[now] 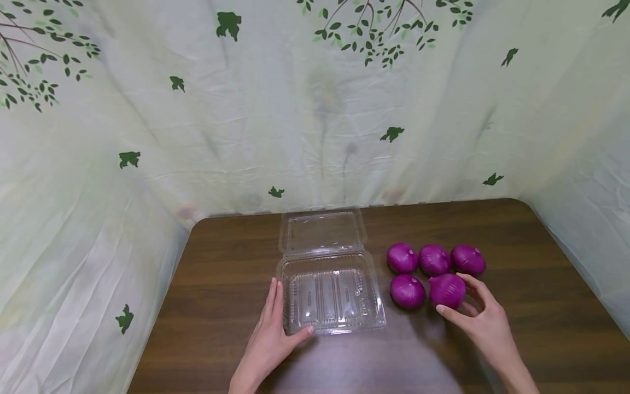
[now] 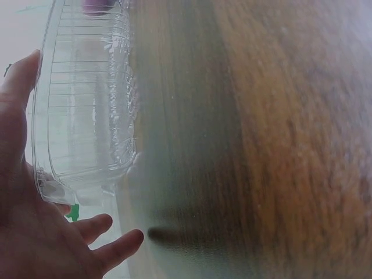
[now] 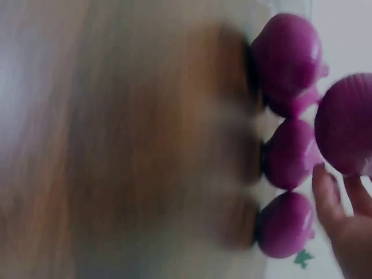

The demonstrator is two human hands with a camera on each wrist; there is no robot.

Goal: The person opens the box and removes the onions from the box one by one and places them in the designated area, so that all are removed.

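My right hand (image 1: 489, 325) pinches a purple onion (image 1: 447, 291) between thumb and fingertips. In the right wrist view the held onion (image 3: 347, 125) is raised off the tabletop, with its pointed tip toward the other onions. A clear plastic clamshell container (image 1: 331, 295) lies in the middle with its lid (image 1: 322, 231) folded back; nothing lies in its base. My left hand (image 1: 268, 336) rests at the container's front left corner, thumb along the front rim and straight fingers along the left side. In the left wrist view the thumb lies against the container's rim (image 2: 42, 128).
Three purple onions stand in a back row: left (image 1: 402, 258), middle (image 1: 434, 260) and right (image 1: 468, 260). Another onion (image 1: 408, 291) sits in front, between the container and the held one. Behind the brown wooden table (image 1: 231, 273) hangs a pale leaf-printed curtain (image 1: 275, 120).
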